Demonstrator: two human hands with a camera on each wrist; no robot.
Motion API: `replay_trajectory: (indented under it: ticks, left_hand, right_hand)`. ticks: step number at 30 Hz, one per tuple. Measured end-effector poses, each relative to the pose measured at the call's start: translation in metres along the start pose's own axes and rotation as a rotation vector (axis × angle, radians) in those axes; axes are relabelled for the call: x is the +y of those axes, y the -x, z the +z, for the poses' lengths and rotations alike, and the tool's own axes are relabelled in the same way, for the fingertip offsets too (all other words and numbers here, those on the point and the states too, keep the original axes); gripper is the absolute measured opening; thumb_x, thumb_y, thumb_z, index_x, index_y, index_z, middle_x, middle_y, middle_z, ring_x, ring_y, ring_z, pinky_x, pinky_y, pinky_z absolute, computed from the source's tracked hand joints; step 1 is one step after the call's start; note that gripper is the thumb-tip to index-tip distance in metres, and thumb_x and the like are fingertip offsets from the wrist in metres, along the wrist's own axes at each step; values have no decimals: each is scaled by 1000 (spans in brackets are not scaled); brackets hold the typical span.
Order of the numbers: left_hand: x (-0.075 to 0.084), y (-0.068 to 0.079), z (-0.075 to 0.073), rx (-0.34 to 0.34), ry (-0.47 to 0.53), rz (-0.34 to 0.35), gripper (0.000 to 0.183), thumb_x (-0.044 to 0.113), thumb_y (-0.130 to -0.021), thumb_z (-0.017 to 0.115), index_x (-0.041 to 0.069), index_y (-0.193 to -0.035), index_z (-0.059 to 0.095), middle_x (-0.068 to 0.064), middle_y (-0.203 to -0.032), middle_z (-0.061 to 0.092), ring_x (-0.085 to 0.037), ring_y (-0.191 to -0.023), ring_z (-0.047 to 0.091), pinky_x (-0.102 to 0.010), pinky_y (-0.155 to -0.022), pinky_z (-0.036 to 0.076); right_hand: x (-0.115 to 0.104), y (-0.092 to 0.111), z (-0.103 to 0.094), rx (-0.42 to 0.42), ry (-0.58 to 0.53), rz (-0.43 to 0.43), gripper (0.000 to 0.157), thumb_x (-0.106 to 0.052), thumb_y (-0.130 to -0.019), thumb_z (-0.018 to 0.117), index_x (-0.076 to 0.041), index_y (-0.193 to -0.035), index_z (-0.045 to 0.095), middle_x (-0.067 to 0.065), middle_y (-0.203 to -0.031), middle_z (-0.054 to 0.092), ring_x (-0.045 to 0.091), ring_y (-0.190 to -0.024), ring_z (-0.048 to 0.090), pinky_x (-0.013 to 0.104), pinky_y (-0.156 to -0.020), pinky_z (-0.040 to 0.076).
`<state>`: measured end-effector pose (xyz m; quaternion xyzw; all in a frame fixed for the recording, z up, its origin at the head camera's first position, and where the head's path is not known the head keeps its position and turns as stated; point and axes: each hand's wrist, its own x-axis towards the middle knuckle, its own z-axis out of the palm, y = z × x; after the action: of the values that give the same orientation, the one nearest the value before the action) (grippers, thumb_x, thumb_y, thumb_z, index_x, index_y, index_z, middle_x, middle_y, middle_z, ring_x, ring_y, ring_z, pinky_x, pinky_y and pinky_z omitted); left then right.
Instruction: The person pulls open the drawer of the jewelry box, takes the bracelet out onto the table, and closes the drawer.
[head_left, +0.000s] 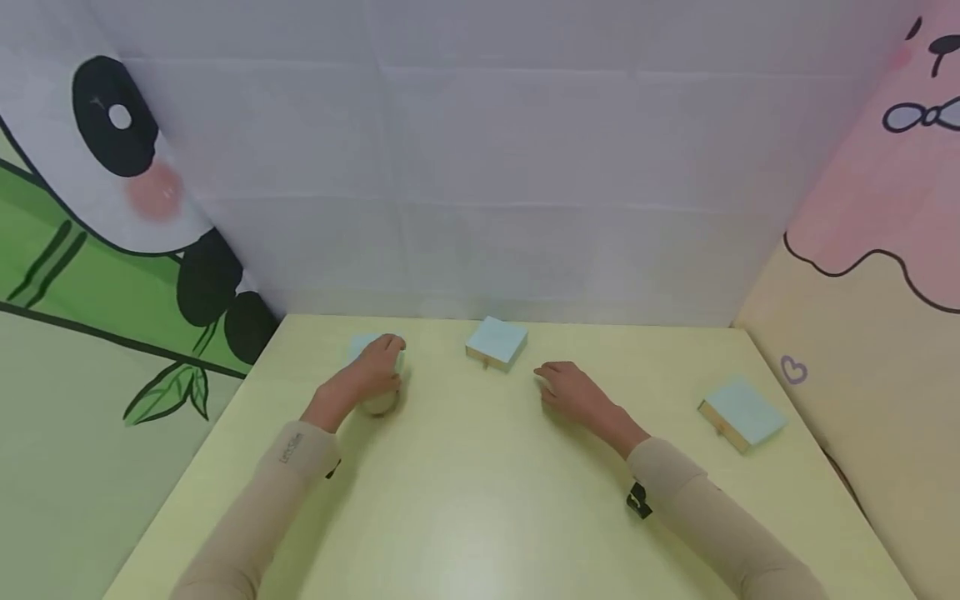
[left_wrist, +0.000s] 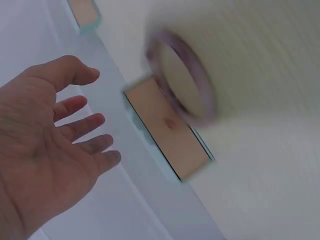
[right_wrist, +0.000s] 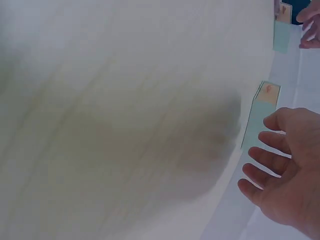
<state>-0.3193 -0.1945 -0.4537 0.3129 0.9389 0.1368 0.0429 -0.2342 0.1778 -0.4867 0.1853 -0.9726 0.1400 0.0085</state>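
Observation:
My left hand (head_left: pixel 372 369) hovers over the left light-blue box (head_left: pixel 361 342), partly hiding it. In the left wrist view its fingers are loosely bent with nothing between them. A thin, bangle-like ring (left_wrist: pixel 206 97), blurred, stands before that box's tan front (left_wrist: pixel 159 137), which bears a small reddish tab (left_wrist: pixel 170 123). From above, the ring (head_left: pixel 384 414) shows just below my left hand. My right hand (head_left: pixel 573 395) is held over the table, fingers spread and relaxed, to the right of the middle light-blue box (head_left: pixel 498 339). It holds nothing.
Another light-blue box (head_left: pixel 745 410) with a tan front lies near the table's right edge. The pale yellow table (head_left: pixel 480 500) meets a white sheet (head_left: pixel 495 250) at the back. Painted panels flank it, a green one (head_left: pixel 67 242) on the left and a pink one (head_left: pixel 870 208) on the right.

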Motion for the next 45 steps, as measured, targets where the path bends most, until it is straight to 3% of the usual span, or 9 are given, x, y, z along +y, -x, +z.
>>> replay_trajectory:
  ticks: [3, 7, 13, 19, 27, 32, 36, 40, 45]
  left_hand:
    - [24, -5, 10, 22, -2, 5, 51, 16, -91, 63, -4, -131, 38, -23, -136, 38, -39, -127, 38, -50, -105, 33]
    - [61, -19, 24, 62, -27, 19, 55, 29, -95, 56, -3, -135, 37, -22, -137, 39, -37, -131, 35, -50, -108, 29]
    - [105, -58, 43, 81, -18, -30, 56, 37, -97, 49, -1, -137, 36, -21, -140, 37, -38, -135, 30, -51, -111, 24]
    - [127, -102, 56, 24, 15, -157, 71, 50, -95, 46, 3, -145, 26, -21, -152, 20, -44, -141, 12, -57, -111, 17]
    - [139, -133, 77, 10, -107, -269, 81, 59, -95, 37, 7, -152, 11, -18, -157, 7, -42, -143, 4, -55, -113, 12]
    - [143, -140, 82, 41, -142, -305, 74, 51, -97, 40, 5, -151, 17, -19, -156, 12, -41, -142, 8, -56, -113, 11]
    - [147, -134, 80, 27, -193, -295, 64, 40, -100, 40, 5, -149, 22, -18, -156, 15, -42, -142, 11, -56, -113, 12]
    - [151, -121, 75, -5, -182, -225, 59, 31, -100, 44, 4, -148, 26, -16, -155, 18, -42, -142, 14, -56, -113, 15]
    - [151, -107, 76, -25, -226, -71, 44, 10, -100, 43, 7, -143, 37, -9, -154, 27, -38, -139, 25, -51, -110, 27]
  right_hand:
    - [10, 14, 0, 32, 11, 7, 39, -18, -96, 53, 0, -131, 53, 18, -134, 52, 36, -126, 45, 48, -104, 37]
    - [25, 30, -1, 86, 63, -7, 41, -21, -96, 52, -2, -133, 52, 17, -137, 49, 35, -129, 41, 50, -104, 35]
    - [45, 41, -5, 113, 148, -24, 43, -23, -97, 52, -2, -135, 50, 17, -139, 47, 35, -130, 39, 50, -107, 32]
    - [60, 45, -9, 144, 206, -23, 43, -23, -96, 51, -1, -133, 51, 18, -138, 48, 37, -129, 41, 50, -105, 34]
    - [63, 51, -9, 156, 182, -19, 43, -23, -97, 51, 0, -133, 51, 19, -138, 47, 38, -128, 41, 51, -105, 34]
    - [64, 51, -12, 152, 182, -24, 44, -23, -96, 52, -1, -134, 50, 19, -139, 46, 37, -129, 40, 51, -105, 33]
    - [64, 49, -14, 140, 186, -32, 45, -24, -96, 52, -1, -135, 49, 19, -140, 46, 37, -129, 40, 50, -105, 34]
    - [65, 49, -14, 135, 188, -25, 45, -24, -96, 52, -1, -134, 50, 19, -139, 46, 37, -129, 40, 50, -105, 34]
    - [65, 51, -13, 122, 175, -8, 45, -25, -96, 51, -1, -135, 50, 19, -140, 46, 38, -129, 40, 52, -104, 35]
